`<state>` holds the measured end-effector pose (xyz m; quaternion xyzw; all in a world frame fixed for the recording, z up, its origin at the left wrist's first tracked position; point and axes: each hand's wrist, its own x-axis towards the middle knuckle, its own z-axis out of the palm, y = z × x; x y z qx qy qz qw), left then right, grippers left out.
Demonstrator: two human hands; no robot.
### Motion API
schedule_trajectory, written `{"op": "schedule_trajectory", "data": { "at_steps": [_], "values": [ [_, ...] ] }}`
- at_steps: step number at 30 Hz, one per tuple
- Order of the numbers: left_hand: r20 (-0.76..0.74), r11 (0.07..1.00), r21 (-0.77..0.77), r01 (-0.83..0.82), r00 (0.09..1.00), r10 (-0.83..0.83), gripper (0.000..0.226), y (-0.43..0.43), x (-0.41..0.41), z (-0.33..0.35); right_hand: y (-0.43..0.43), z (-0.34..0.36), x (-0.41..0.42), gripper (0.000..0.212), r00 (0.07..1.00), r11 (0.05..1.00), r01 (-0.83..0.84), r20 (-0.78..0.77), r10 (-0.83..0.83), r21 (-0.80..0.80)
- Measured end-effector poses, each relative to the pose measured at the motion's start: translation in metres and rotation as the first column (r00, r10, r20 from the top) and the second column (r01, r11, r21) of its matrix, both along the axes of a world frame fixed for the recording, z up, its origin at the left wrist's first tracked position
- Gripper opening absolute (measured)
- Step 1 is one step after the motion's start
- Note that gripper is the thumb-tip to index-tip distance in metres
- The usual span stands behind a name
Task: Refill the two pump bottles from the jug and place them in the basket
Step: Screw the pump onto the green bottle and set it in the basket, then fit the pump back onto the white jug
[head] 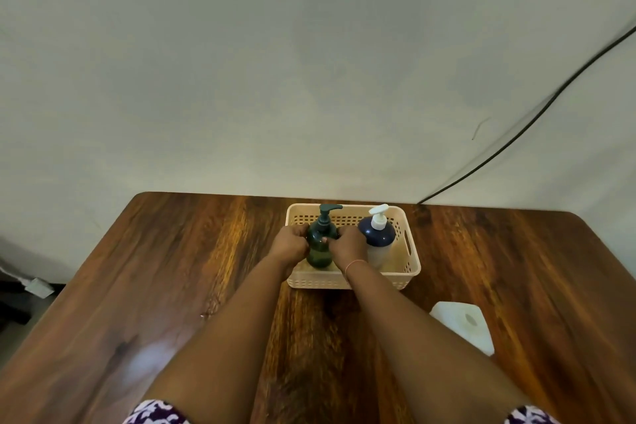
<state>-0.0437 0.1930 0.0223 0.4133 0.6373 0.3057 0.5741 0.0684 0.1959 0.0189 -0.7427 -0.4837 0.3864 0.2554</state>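
Both hands (318, 246) grip one green bottle (319, 248) beside one white-pump bottle (378, 241) in basket (411, 262).

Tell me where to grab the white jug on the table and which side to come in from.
Take the white jug across its flat side walls, coming from above and its near side. It stands upright on the table, apart from the basket; no handle shows clearly, and its cap looks too small to lift by.

The basket (409, 260) sat at the far middle of the worktop (172, 268) near the wall, with two pump bottles upright inside it, one (320, 251) left of the other (378, 241), while the jug (464, 323) stood nearer, to the right.
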Motion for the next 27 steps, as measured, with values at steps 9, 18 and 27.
{"op": "schedule_trajectory", "data": {
  "at_steps": [9, 18, 27],
  "values": [
    [-0.067, 0.998, 0.055, -0.018, 0.998, 0.022, 0.039, -0.011, 0.005, 0.009, -0.016, 0.016, 0.001, 0.037, 0.990, 0.993, -0.102, -0.105, 0.095, -0.064],
    [-0.130, 0.987, 0.150, -0.054, 0.989, 0.074, 0.031, -0.059, 0.023, 0.014, -0.081, 0.036, 0.000, 0.031, 0.993, 0.985, -0.059, -0.093, 0.075, 0.160],
    [-0.186, 0.990, 0.143, 0.004, 0.982, 0.023, 0.048, -0.139, 0.049, -0.020, -0.168, 0.005, 0.008, 0.040, 0.974, 0.995, 0.005, -0.225, 0.019, 0.104]
  ]
}}
